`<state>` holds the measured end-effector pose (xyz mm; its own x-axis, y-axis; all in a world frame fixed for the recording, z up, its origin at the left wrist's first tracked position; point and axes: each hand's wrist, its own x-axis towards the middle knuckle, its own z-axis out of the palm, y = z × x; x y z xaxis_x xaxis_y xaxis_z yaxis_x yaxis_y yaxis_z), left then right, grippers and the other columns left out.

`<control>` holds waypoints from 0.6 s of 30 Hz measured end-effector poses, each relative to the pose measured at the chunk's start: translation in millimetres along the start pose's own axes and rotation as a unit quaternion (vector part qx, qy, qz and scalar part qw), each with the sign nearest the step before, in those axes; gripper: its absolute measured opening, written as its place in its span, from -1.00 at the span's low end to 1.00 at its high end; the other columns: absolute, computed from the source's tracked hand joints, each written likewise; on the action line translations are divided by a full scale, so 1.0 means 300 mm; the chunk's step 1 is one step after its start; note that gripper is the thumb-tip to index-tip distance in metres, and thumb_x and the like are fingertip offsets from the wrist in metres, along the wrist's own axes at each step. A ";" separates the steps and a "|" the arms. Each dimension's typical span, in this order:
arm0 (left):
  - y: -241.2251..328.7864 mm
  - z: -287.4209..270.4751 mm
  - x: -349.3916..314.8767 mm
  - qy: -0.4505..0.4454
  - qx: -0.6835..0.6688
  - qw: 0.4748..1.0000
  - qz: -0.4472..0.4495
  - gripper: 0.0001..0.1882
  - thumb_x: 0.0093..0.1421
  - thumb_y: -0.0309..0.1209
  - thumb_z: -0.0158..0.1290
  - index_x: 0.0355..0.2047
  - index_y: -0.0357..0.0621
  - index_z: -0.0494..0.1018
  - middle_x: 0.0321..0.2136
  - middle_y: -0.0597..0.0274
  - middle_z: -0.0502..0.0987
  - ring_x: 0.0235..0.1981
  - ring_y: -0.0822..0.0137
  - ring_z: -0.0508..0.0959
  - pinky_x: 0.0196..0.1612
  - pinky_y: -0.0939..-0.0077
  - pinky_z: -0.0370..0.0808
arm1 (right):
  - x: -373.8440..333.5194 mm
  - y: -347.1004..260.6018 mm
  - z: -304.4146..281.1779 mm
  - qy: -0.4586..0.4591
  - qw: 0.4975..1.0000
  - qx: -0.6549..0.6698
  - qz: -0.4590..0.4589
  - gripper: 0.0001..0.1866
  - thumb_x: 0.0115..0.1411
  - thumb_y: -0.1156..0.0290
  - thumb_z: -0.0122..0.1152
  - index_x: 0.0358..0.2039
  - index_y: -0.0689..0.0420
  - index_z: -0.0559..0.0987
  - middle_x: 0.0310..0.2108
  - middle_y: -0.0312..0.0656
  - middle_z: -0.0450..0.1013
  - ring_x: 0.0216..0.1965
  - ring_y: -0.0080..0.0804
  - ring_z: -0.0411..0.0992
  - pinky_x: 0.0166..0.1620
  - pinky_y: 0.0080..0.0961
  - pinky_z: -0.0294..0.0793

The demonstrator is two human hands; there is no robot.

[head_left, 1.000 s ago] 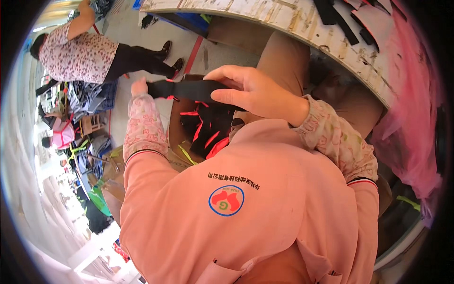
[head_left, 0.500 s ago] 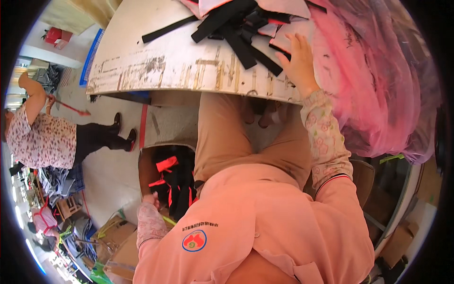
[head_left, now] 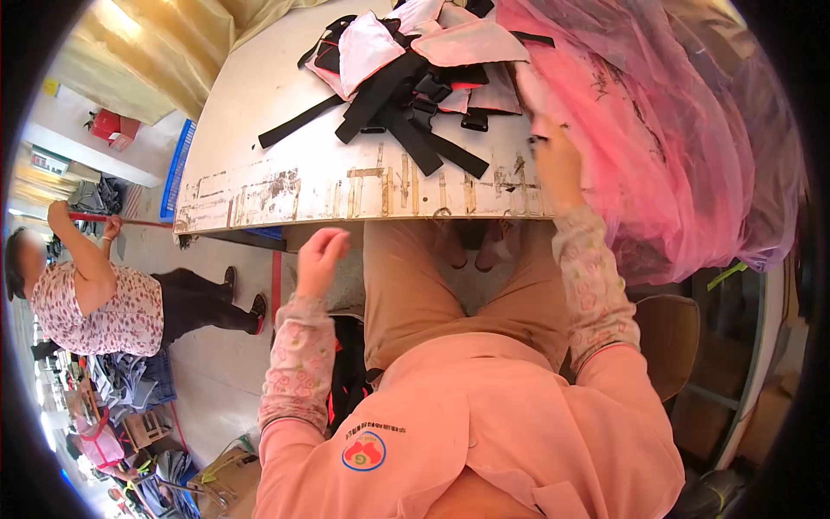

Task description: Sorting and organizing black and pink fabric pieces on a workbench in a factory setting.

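A heap of black straps (head_left: 415, 138) with plastic buckles and pale pink fabric pieces (head_left: 471, 43) lies on the worn white table (head_left: 233, 164). My right hand (head_left: 560, 164) is at the table's right front, beside the pink translucent plastic (head_left: 657, 173). Its fingers are blurred and look closed; a small dark bit shows at the thumb side, too unclear to name. Left of my legs, just short of the table edge, my left hand (head_left: 320, 259) is raised with its fingers curled together. Nothing shows in it.
Beside my left forearm, black and red pieces (head_left: 346, 372) lie low in a box mostly hidden by my arm. At the left, another person (head_left: 104, 294) stands holding a red stick (head_left: 130, 221). A blue crate (head_left: 177, 169) stands beyond the table's left side.
My left hand has risen from the box toward the table edge. My right hand has gone from spread fingers to blurred, drawn-in ones. More of the heap shows now, and the other person's arms have moved.
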<state>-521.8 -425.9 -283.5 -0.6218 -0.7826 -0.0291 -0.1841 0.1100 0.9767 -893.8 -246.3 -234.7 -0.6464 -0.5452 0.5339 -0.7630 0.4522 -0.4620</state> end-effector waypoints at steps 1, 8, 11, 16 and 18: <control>0.026 0.060 0.018 -0.023 -0.011 1.000 0.012 -0.86 0.20 -0.42 0.02 -0.32 -0.25 0.49 -0.53 0.36 0.48 -0.50 0.59 0.43 -0.42 0.71 0.37 | -0.015 0.030 -0.044 0.029 0.993 0.088 0.076 -0.71 0.06 0.48 0.02 -0.17 0.28 0.44 -0.40 0.02 0.47 -0.37 -0.12 0.48 -0.30 -0.29 0.43; 0.224 0.357 0.065 -0.147 -0.126 0.981 -0.010 -0.83 0.23 -0.40 -0.01 -0.28 -0.25 0.47 -0.48 0.34 0.48 -0.43 0.56 0.44 -0.33 0.69 0.42 | -0.140 -0.069 -0.266 0.215 0.734 0.608 0.211 -0.76 0.15 0.57 0.03 -0.14 0.25 0.46 -0.19 -0.20 0.47 -0.19 -0.40 0.45 -0.13 -0.47 0.45; 0.283 0.419 0.077 -0.190 -0.155 0.969 0.007 -0.78 0.24 -0.41 -0.03 -0.14 -0.24 0.39 -0.34 0.30 0.46 -0.34 0.55 0.44 -0.28 0.67 0.43 | -0.156 -0.132 -0.302 0.227 0.669 0.679 0.202 -0.80 0.14 0.55 0.06 -0.18 0.17 0.48 -0.20 -0.21 0.46 -0.19 -0.42 0.45 -0.15 -0.46 0.48; 0.345 0.477 0.058 -0.002 -0.148 0.962 0.231 -0.55 0.19 -0.44 0.01 0.09 -0.13 0.18 -0.17 0.22 0.38 -0.14 0.43 0.37 -0.06 0.49 0.36 | -0.204 -0.254 -0.180 0.155 0.607 0.725 0.285 -0.89 0.15 0.50 0.05 -0.30 0.19 0.48 -0.37 -0.26 0.47 -0.31 -0.44 0.46 -0.22 -0.50 0.49; 0.348 0.448 0.057 0.076 -0.087 0.957 0.266 -0.57 0.13 -0.45 0.05 0.03 -0.15 0.28 -0.12 0.11 0.38 -0.08 0.29 0.37 -0.01 0.36 0.32 | -0.239 -0.330 -0.091 0.089 0.587 0.742 0.312 -0.84 0.14 0.54 0.04 -0.24 0.17 0.45 -0.30 -0.24 0.46 -0.30 -0.41 0.46 -0.19 -0.47 0.48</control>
<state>-654.0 -345.4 -210.5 -0.4712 -0.7259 0.5010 0.2651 0.4252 0.8654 -772.1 -232.6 -207.8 -0.8869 -0.4578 -0.0619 0.3855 -0.6596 -0.6452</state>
